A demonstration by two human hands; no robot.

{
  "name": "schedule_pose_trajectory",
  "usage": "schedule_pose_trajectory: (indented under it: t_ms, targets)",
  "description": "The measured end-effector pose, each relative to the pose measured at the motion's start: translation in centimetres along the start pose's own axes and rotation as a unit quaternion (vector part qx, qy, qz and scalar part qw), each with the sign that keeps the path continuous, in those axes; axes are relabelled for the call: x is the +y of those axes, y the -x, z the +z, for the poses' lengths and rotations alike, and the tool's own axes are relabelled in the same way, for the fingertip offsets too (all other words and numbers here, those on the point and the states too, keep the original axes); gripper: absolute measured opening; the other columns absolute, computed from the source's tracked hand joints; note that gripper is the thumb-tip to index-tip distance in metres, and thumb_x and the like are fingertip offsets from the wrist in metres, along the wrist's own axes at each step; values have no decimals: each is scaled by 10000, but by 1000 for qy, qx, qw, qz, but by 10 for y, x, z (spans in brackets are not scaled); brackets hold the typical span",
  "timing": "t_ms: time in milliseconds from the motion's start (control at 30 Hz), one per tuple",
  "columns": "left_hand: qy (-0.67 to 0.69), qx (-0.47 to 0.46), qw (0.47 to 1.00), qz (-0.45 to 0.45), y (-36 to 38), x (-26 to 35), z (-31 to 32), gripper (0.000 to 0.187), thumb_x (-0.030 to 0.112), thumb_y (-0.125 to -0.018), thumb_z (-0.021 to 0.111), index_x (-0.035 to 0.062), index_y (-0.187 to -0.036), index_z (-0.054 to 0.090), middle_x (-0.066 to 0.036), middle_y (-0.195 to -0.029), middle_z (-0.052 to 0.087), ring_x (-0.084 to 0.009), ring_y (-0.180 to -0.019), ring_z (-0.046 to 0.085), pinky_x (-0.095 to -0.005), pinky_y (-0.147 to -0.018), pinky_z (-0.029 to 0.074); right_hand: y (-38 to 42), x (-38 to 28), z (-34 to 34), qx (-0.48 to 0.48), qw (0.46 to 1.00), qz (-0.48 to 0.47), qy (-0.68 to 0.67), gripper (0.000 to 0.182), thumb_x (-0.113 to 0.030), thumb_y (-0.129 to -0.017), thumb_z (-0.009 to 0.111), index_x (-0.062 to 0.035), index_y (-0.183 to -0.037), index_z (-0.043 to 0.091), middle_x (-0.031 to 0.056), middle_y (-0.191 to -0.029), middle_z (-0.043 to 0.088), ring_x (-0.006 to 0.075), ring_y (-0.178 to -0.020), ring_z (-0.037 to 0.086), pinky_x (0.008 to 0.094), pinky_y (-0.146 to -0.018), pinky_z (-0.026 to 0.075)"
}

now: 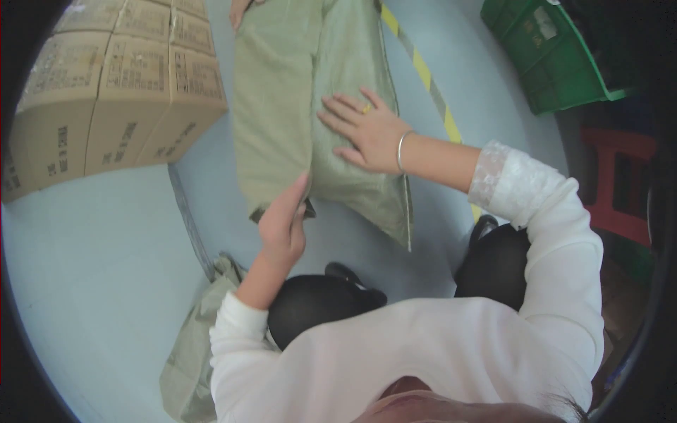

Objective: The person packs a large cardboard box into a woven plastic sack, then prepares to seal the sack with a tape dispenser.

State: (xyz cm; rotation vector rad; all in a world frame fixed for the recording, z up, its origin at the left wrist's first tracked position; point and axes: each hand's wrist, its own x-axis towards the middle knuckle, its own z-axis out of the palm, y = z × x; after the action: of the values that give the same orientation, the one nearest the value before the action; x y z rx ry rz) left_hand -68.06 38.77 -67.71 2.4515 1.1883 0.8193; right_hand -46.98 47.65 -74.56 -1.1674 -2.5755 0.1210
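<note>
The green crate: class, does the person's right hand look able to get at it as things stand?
Probably not without leaning: the right hand lies spread on the olive sack, and the green crate stands apart, beyond the striped floor tape. No object seems to block the way, though.

The sack [300, 127] is olive green, the cartons [127, 99] brown, the crate [544, 63] green, the tape [422, 69] striped yellow and grey.
</note>
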Motion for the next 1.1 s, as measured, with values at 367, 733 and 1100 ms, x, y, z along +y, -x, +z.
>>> schedule_pose_trajectory:
  t_ms: [367, 733, 1100]
  targets:
    - [-56, -170, 974, 141, 3, 11, 12, 310, 7, -870, 480, -44, -1176, 478, -207, -1142, 531, -263, -1049, 545, -359, -884, 468, -20, 7, -45, 32, 758, 242, -605, 550, -362, -900, 418, -120, -1352, 220, 36, -1059, 556, 124, -826, 585, 272, -886, 313]
    - [10, -167, 977, 135, 2, 0, 33, 386, -21, -849, 502, -43, -1227, 421, -170, -1218, 486, -265, -1093, 507, -363, -949, 413, -30, 15, -18, 0, 832, 191, -520, 330, -178, -879, 447, -155, -1202, 510, 28, -1192, 502, 133, -1120, 430, 266, -978, 293]
    - [-173, 109, 960, -189, 97, -75, -7, 721, 224, -721, 650, 51, -1310, 272, -209, -1331, 280, -362, -1206, 329, -481, -979, 299, -33, 7, -38, -28, 861, 183, -475, 287, -228, -893, 463, -157, -1142, 586, -91, -558, 330, 34, -508, 262, 137, -497, 233]
